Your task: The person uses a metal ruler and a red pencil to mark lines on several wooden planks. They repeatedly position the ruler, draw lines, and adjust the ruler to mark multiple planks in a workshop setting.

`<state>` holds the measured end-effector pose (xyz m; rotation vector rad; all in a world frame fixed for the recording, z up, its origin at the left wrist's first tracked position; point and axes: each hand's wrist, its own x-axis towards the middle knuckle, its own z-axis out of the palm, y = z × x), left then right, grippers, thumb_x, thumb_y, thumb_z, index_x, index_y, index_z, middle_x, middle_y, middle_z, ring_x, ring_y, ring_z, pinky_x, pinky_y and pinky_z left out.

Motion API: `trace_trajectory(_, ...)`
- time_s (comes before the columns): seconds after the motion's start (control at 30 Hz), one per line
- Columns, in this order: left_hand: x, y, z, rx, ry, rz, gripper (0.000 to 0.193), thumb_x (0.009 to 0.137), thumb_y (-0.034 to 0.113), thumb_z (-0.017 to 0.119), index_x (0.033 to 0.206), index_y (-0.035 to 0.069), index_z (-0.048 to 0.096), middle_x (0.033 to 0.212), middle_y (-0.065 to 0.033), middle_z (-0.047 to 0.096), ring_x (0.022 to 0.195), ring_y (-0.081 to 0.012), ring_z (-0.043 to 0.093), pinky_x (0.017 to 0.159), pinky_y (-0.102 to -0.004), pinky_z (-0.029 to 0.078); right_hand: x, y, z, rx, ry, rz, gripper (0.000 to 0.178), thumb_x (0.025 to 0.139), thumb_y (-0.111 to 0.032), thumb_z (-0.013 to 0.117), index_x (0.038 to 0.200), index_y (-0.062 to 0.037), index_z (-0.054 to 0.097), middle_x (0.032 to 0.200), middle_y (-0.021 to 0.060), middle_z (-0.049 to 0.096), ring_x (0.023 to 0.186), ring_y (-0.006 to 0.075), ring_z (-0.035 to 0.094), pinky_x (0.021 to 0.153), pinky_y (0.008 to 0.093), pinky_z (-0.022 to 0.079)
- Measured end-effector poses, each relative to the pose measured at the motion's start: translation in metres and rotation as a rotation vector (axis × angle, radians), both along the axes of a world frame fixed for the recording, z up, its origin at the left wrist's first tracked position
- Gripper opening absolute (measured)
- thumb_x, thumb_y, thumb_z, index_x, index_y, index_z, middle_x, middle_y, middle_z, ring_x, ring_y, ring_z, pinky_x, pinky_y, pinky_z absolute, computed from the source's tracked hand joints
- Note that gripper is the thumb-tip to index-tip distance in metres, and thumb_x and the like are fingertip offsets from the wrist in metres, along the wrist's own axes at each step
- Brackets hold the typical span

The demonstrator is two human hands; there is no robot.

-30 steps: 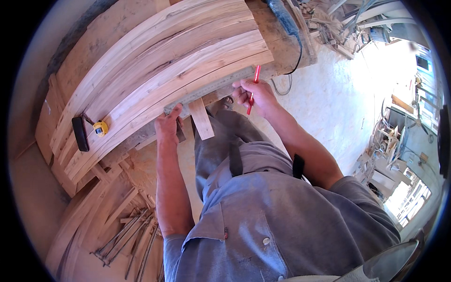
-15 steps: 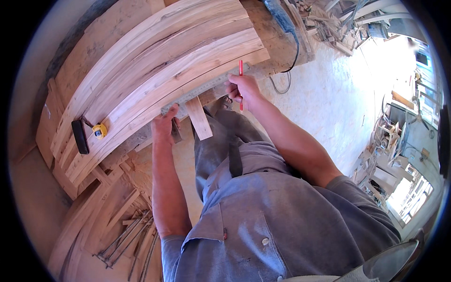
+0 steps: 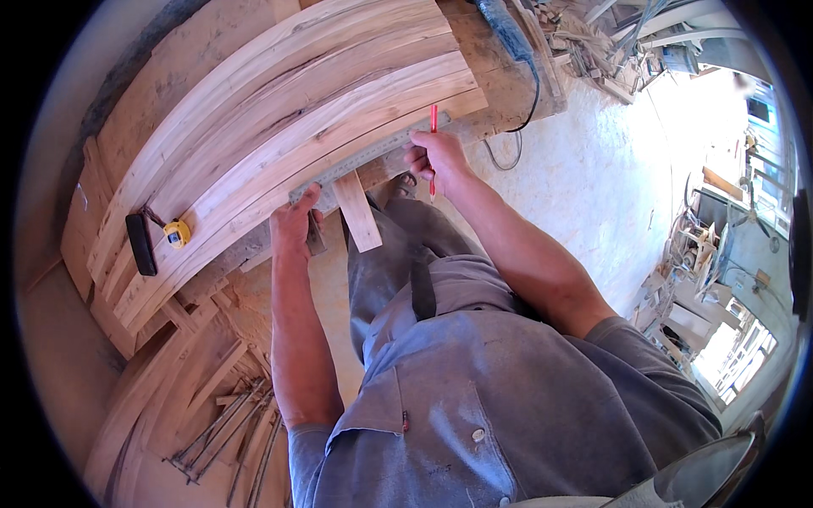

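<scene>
- Standing nearly upright in the frame, the red pencil (image 3: 434,118) is gripped by the right hand (image 3: 440,161); its fingers are closed around the shaft.
- Compared with a second ago, the right hand is shifted left, in toward the ruler (image 3: 366,155), and the pencil is less tilted; in the last half second little is altered.
- The ruler is laid along the near edge of the boards (image 3: 279,110), at the upper centre of the frame.
- By the left hand (image 3: 292,224) the ruler's left end is pinched, thumb on top; the other fingers are partly hidden.
- The right fingertips are brought close over the ruler's right part; whether it is touched cannot be told.
- For the work, this is judged to mean that the ruler is steadied and the pencil is kept ready beside it; no pencil end is seen set to the wood.
- Below the ruler, at mid-frame, a short strip (image 3: 357,212) is seen sticking out from the edge.
- At the left of the frame, a yellow tape measure (image 3: 177,234) is left on the boards, just beside a black block (image 3: 141,245).
</scene>
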<state>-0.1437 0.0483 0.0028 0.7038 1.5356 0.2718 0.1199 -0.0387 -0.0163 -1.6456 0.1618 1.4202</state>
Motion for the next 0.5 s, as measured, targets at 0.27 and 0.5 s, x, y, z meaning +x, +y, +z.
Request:
trace_trajectory(0.27, 0.0027, -0.0015, -0.0039, 0.084, 0.068, -0.029, 0.037, 0.082, 0.037, 0.083, 0.096, 0.004, 0.070, 0.060, -0.0059, 0.059, 0.045, -0.0151, 0.053, 0.042, -0.0309, 0.043, -0.0018, -0.0001, -0.0002, 0.021, -0.007, -0.017, 0.027, 0.093, -0.027, 0.065, 0.084, -0.0009, 0.065, 0.064, 0.0084, 0.064, 0.043, 0.0129, 0.054, 0.037, 0.0268, 0.033)
trace_trajectory(0.5, 0.0036, 0.0024, 0.0010, 0.006, 0.069, -0.011, 0.045, 0.083, 0.025, 0.083, 0.114, -0.002, 0.064, 0.078, -0.0053, 0.063, 0.049, -0.0143, 0.056, 0.042, -0.0297, 0.043, -0.0025, 0.0008, 0.0029, 0.013, -0.017, -0.002, 0.030, 0.095, -0.029, 0.064, 0.087, -0.0002, 0.066, 0.065, 0.0063, 0.064, 0.044, 0.0117, 0.054, 0.037, 0.0252, 0.033)
